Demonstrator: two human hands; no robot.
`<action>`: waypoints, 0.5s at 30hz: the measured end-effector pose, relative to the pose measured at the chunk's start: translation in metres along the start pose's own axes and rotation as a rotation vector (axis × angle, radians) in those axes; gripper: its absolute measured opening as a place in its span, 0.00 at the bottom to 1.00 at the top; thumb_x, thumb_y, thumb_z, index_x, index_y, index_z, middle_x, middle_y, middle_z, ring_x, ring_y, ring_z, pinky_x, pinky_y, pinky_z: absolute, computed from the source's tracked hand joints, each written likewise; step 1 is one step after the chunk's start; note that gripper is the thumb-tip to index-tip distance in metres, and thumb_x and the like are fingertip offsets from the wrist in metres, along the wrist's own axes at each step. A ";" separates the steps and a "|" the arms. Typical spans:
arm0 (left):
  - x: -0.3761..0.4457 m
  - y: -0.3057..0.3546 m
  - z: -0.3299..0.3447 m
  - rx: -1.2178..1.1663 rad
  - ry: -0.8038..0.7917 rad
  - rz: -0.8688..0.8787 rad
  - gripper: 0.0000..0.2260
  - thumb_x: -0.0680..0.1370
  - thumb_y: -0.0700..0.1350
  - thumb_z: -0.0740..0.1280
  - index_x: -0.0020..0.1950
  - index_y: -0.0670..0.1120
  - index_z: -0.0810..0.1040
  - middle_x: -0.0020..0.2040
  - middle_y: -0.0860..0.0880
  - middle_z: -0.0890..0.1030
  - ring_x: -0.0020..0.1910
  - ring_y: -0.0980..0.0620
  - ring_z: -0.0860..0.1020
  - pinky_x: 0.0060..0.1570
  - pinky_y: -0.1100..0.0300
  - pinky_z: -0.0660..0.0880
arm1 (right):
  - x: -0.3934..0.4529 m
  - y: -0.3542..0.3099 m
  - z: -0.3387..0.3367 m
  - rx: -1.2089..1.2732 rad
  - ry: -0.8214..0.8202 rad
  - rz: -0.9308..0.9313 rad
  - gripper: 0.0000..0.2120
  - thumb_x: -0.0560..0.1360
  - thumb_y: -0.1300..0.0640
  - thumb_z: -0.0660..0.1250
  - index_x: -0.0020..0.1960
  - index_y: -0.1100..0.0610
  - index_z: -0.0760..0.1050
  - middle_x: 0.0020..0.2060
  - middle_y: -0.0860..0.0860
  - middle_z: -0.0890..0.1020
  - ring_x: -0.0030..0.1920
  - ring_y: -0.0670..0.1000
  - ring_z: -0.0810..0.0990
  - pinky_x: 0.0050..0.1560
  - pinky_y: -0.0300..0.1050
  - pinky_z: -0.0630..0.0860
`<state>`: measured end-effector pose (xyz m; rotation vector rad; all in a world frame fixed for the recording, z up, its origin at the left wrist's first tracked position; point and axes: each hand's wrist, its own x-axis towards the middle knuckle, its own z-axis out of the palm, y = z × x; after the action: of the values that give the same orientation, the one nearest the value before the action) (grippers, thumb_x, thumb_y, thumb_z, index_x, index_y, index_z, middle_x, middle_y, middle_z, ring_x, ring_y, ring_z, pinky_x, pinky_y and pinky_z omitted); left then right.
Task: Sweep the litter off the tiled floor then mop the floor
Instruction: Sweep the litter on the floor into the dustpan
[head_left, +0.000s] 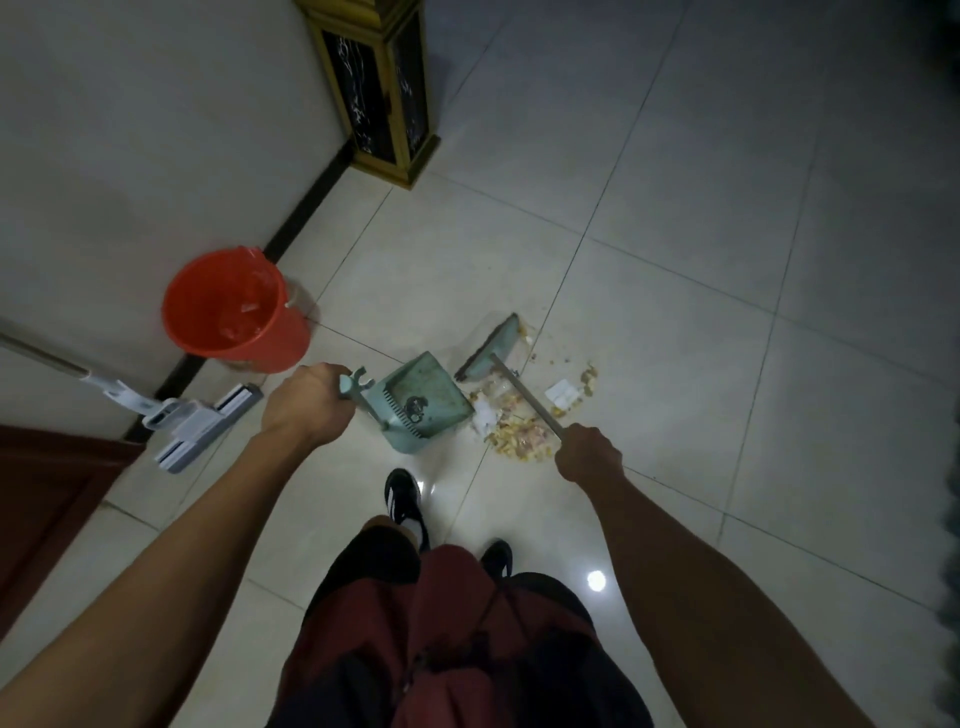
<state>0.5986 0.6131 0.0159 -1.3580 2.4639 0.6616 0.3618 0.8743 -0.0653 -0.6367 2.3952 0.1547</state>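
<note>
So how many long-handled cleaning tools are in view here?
3. The dustpan is gripped by the left hand, the broom by the right hand, and the mop lies by the wall near the red bucket.

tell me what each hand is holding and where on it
Left hand grips the dustpan by its handle top; right hand grips the broom by its metal handle.

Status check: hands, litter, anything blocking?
Left hand grips dustpan handle; right hand grips broom handle. Litter on tiles beside dustpan. Nothing in the way.
</note>
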 end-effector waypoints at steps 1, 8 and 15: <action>0.007 0.000 -0.004 -0.008 0.005 0.005 0.07 0.77 0.45 0.67 0.39 0.52 0.77 0.39 0.46 0.81 0.39 0.42 0.81 0.41 0.51 0.81 | 0.005 -0.006 -0.002 0.014 -0.002 0.003 0.13 0.79 0.57 0.62 0.62 0.57 0.76 0.57 0.55 0.81 0.58 0.57 0.81 0.56 0.50 0.77; 0.095 -0.013 -0.037 -0.003 0.005 0.032 0.03 0.76 0.44 0.68 0.44 0.49 0.81 0.39 0.47 0.82 0.38 0.43 0.80 0.40 0.51 0.81 | 0.070 -0.079 -0.026 0.075 -0.003 0.005 0.13 0.80 0.57 0.61 0.62 0.58 0.75 0.58 0.56 0.81 0.59 0.58 0.81 0.56 0.49 0.77; 0.210 -0.033 -0.080 0.021 -0.067 0.064 0.02 0.77 0.43 0.68 0.47 0.49 0.80 0.41 0.48 0.80 0.42 0.43 0.80 0.40 0.54 0.78 | 0.161 -0.174 -0.065 0.100 -0.018 0.063 0.12 0.80 0.59 0.61 0.61 0.57 0.77 0.53 0.56 0.83 0.54 0.57 0.83 0.47 0.48 0.78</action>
<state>0.5145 0.4044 -0.0123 -1.2338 2.4631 0.6827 0.3002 0.6399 -0.1054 -0.5120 2.3905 0.0661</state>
